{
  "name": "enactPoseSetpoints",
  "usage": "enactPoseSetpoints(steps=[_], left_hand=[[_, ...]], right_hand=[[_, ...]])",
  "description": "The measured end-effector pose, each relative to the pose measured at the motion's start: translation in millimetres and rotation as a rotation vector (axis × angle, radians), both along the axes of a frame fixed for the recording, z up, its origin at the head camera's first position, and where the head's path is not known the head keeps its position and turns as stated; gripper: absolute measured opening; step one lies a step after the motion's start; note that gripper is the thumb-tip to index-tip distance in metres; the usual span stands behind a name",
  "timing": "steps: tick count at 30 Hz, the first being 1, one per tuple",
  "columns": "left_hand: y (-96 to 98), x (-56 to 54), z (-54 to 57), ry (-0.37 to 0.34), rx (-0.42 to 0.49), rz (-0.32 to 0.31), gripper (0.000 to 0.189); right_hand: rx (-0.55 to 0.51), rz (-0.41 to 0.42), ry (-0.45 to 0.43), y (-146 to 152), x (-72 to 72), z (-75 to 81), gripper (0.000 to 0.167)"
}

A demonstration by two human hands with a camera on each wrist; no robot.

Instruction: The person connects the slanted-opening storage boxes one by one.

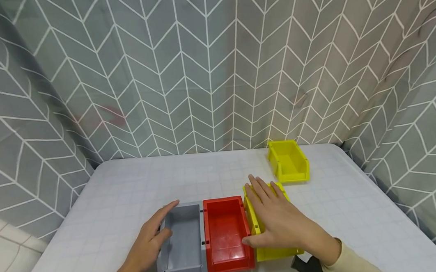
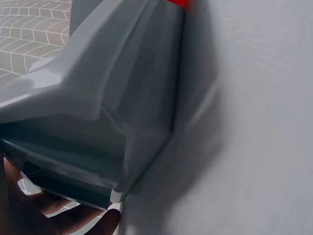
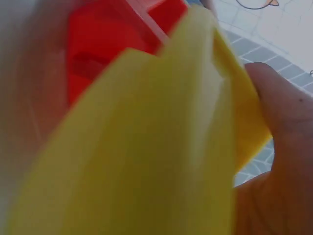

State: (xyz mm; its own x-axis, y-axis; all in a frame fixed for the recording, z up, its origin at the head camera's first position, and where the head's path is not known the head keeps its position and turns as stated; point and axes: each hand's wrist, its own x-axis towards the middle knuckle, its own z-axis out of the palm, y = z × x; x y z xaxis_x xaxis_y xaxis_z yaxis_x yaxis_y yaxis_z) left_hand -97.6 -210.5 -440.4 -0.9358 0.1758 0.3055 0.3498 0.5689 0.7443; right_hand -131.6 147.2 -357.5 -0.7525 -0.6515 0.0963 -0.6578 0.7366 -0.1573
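Three bins stand side by side on the table: a grey bin [image 1: 184, 236] at the left, a red bin [image 1: 226, 230] in the middle and a yellow bin [image 1: 272, 254] at the right. My left hand [image 1: 146, 243] lies along the grey bin's left side, index finger stretched to its far corner and thumb over the side rim. My right hand [image 1: 278, 219] spreads across the yellow bin, fingers extended towards its far rim and thumb reaching to the red bin's edge. In the right wrist view, the thumb [image 3: 281, 100] is beside the yellow wall.
A second yellow bin [image 1: 289, 163] stands by itself near the table's far right edge. A black strap [image 1: 307, 267] shows by my right wrist. Patterned grey curtains [image 1: 207, 71] surround the white table [image 1: 138, 177] at the back and sides.
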Motion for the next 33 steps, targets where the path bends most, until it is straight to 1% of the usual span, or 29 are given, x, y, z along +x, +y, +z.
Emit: enactPoseSetpoints(steps=[3,6,13,22,29,33], left_hand=[[0.7,0.5,-0.2,0.007,-0.001,0.008,0.078],[1.1,1.0,-0.1,0.005,-0.007,0.021,0.077],[2.1,1.4,0.7,-0.012,0.003,0.029,0.078],[3.3,0.7,0.0,-0.022,0.028,0.017,0.075],[2.9,0.4,0.2,-0.028,0.007,0.02,0.077],[2.5,0.4,-0.1,-0.024,0.013,0.014,0.077]], right_hand=[[0.017,-0.036,0.013,-4,-2.1,-7.5,0.114],[0.031,-0.054,0.024,-7,-1.8,-13.9,0.114],[0.037,-0.044,0.086,-9,-1.7,-22.2,0.114],[0.042,-0.05,0.101,-8,-1.0,-25.2,0.113],[0.045,-0.059,0.109,-8,-0.8,-27.5,0.113],[0.044,-0.058,0.114,-8,-0.9,-28.5,0.113]])
